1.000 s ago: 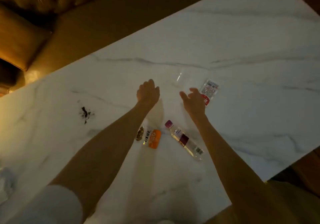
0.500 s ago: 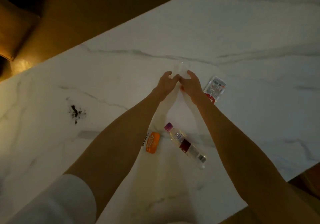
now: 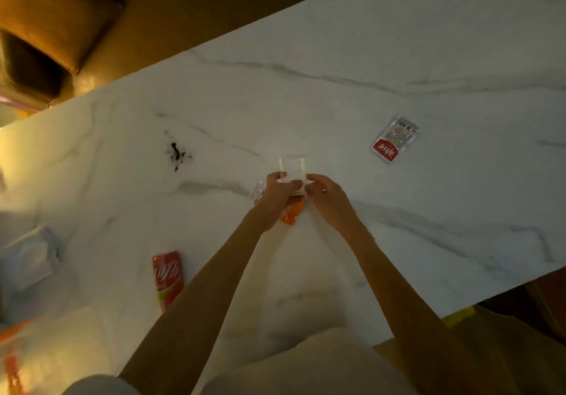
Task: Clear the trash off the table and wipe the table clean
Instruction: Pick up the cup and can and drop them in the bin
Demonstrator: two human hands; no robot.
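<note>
Both my hands meet at the middle of the white marble table (image 3: pixel 398 67), and between them they pinch a clear plastic cup (image 3: pixel 292 168). My left hand (image 3: pixel 277 194) grips its left side and my right hand (image 3: pixel 326 194) its right side. An orange wrapper (image 3: pixel 291 212) lies under my hands, partly hidden. Something clear (image 3: pixel 256 193) pokes out from beneath my left wrist; I cannot tell what it is. A red and white packet (image 3: pixel 393 139) lies flat to the right. A red snack packet (image 3: pixel 167 278) rests near my left forearm. A dark smear of crumbs (image 3: pixel 177 154) marks the table at left.
A crumpled white bag or cloth (image 3: pixel 29 257) sits at the left edge, and an orange and white bag (image 3: pixel 33 351) at the bottom left. A brown cushioned seat (image 3: pixel 61 12) stands beyond the far edge. The table's near right corner (image 3: pixel 453 312) is close to my right arm.
My hands came together on the clear cup and drew it toward me, over the orange wrapper. The view shifted, bringing the red snack packet and the left bags into sight.
</note>
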